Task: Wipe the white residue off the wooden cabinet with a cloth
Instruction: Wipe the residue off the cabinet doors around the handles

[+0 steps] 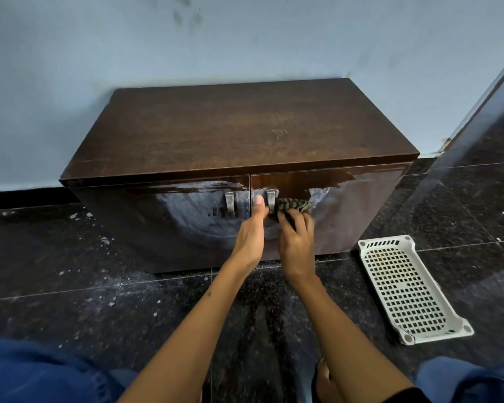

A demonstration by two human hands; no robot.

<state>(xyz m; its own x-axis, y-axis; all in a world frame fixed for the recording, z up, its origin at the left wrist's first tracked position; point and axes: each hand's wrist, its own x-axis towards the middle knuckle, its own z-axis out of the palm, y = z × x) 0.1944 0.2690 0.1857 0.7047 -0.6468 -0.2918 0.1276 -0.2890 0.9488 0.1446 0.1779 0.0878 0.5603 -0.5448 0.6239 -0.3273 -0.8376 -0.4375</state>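
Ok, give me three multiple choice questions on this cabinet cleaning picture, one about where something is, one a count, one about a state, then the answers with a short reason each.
1. Where does the white tray lie?
A. On the cabinet top
B. On the floor to the right of the cabinet
C. Inside the cabinet

2. How many metal handles show on the cabinet doors?
A. One
B. Two
C. Four

3. What is the right hand doing?
A. Holding the cloth against the right door
B. Hanging idle
C. Lifting the tray

Answers:
1 B, it lies flat on the dark floor beside the cabinet.
2 B, a left handle and a right handle flank the door seam.
3 A, its fingers grip the cloth by the right handle.
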